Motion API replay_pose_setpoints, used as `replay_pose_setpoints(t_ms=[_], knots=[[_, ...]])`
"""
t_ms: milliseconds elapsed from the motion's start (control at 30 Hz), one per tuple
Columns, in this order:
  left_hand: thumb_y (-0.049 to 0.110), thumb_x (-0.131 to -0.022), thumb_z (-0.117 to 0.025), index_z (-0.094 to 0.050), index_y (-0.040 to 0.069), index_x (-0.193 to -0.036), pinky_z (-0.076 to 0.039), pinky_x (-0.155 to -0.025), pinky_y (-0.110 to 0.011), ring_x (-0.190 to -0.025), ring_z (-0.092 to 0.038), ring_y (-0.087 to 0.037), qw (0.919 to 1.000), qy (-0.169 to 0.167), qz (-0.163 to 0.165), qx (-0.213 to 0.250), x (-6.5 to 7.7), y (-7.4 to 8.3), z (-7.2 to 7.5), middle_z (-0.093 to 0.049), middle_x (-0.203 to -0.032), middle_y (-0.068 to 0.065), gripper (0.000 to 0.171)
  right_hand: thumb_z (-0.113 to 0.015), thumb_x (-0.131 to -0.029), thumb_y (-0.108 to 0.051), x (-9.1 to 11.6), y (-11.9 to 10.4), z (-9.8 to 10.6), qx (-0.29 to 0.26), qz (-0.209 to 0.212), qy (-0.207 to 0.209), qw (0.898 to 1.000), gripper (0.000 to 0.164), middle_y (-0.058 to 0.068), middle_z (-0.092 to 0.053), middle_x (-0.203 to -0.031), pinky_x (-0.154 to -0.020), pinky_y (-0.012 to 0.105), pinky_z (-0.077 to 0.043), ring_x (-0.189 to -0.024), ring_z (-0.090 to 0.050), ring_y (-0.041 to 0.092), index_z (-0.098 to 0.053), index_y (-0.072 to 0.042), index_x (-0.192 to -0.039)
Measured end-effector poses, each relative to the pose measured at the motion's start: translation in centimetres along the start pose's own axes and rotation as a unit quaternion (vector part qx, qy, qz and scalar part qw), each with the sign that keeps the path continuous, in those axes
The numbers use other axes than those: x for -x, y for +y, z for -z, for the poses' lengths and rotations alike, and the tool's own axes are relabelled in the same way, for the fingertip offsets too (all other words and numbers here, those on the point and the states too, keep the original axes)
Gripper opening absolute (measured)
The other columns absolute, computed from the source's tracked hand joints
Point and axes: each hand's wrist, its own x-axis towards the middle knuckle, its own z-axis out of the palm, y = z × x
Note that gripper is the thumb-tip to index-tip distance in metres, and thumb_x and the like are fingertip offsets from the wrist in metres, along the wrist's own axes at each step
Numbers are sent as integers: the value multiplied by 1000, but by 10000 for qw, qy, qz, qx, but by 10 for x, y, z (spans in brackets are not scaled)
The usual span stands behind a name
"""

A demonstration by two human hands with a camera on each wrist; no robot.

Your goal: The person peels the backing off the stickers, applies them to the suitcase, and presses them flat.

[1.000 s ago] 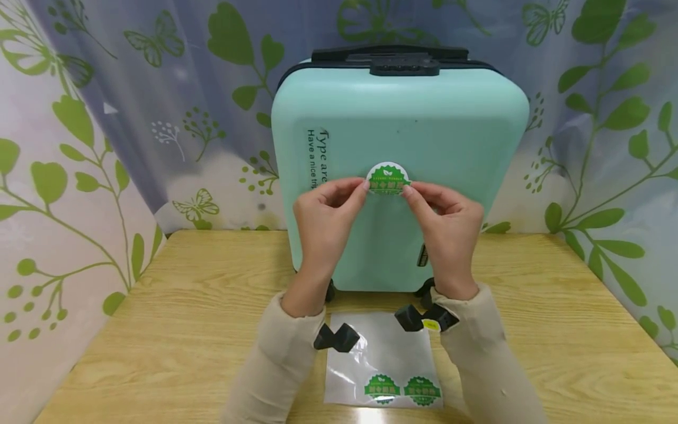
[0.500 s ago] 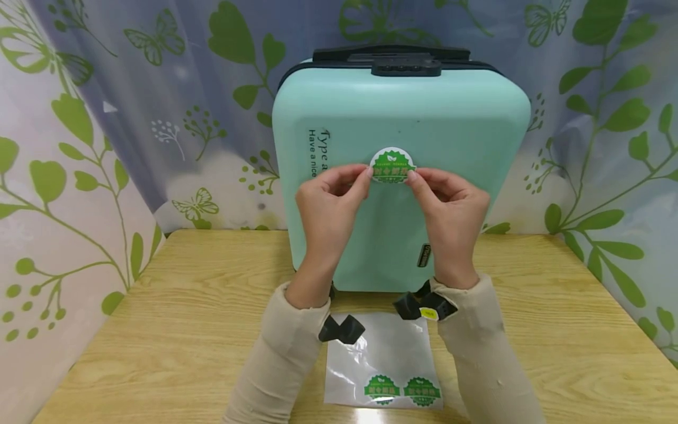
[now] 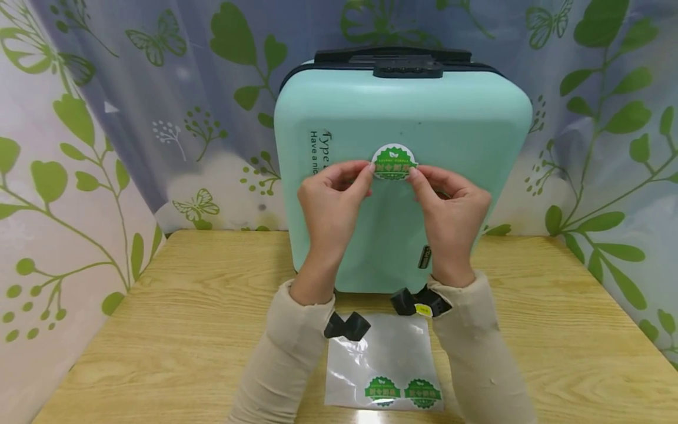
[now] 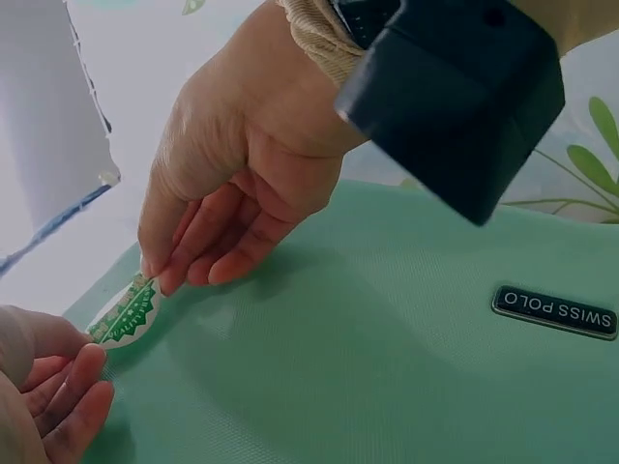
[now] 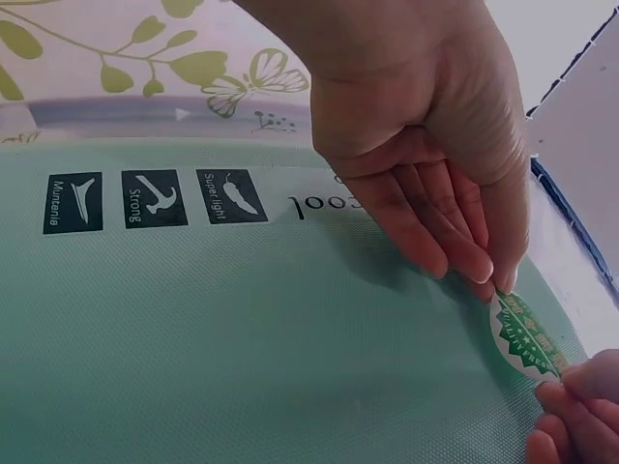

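In front of the mint suitcase (image 3: pixel 402 100), a round sticker (image 3: pixel 394 160) held from two sides

At far, left and right, a printed cloth (image 3: pixel 212 106) in white and blue-grey, with green leaves and butterflies. Before it, a wooden table (image 3: pixel 212 294) of light yellow colour, with visible grain. On the far part of this table, the mint suitcase, upright, with black handle (image 3: pixel 392 55) and black lock (image 3: pixel 408 69) on top. On its left side, dark lettering (image 3: pixel 319 150), partly covered; lower at right, a dark plate (image 3: pixel 425 257), readable as SWISS POLO in the left wrist view. In the right wrist view, also three dark square labels (image 5: pixel 151 199). On the near part, between beige sleeves (image 3: pixel 296 347), a shiny sheet (image 3: pixel 371 359), bearing two green stickers (image 3: pixel 382 391) side by side near its right corner.

The round sticker: white at the rim, green and toothed inside, with a small white leaf and pale golden characters. Located before the middle of the suitcase face, right of the lettering, very close; touching or just apart, not possible to tell.

Left hand (image 3: pixel 333 197): thumb and forefinger pinched firmly on the sticker's left edge. Right hand (image 3: pixel 452 209): same pinch on the right edge. Both apart from each other, with the sticker spanning the gap. At each wrist, a black camera (image 3: pixel 346 327); at the right one, a yellow tag (image 3: pixel 424 310).
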Motion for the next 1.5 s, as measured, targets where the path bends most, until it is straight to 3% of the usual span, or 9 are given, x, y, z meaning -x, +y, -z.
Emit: replay_pose_setpoints(t_ms=[133,367,667,1500], knots=[[12,-83,-73,-74,1,-86,-53,-54,-28,-57,-63,-13,10000,-24,38,-20,0,-1,0,-71,-73,-10,12,-76,-80,-17,-1,0,-1,86,16,10,10000,20,11,-71,-76,-55,24,-52,-58,-63,14,-75,2,-84],[13,-83,-72,-74,1,-86,-50,-52,-26,-57,-63,-13,9999,-31,-1,-133,-1,0,0,-70,-72,-9,13,-76,-80,-17,-1,0,-2,263,56,9,9996,20,16,-71,-78,-54,23,-52,-58,-63,13,-75,2,-84],[14,-83,-72,-75,1,-86,-50,-52,-26,-57,-62,-12,9997,-37,-92,-227,-2,0,1,-70,-71,-9,13,-75,-81,-19,-1,1,-4,577,120,13,9983,21,17,-71,-79,-56,21,-52,-59,-64,6,-75,2,-85],[12,-84,-72,-73,-1,-85,-51,-55,-25,-62,-63,-12,9991,16,-295,-293,-1,-1,-1,-71,-76,-10,13,-75,-81,-17,0,1,-5,588,265,-50,9979,20,16,-70,-78,-60,22,-50,-63,-63,6,-74,2,-85]])
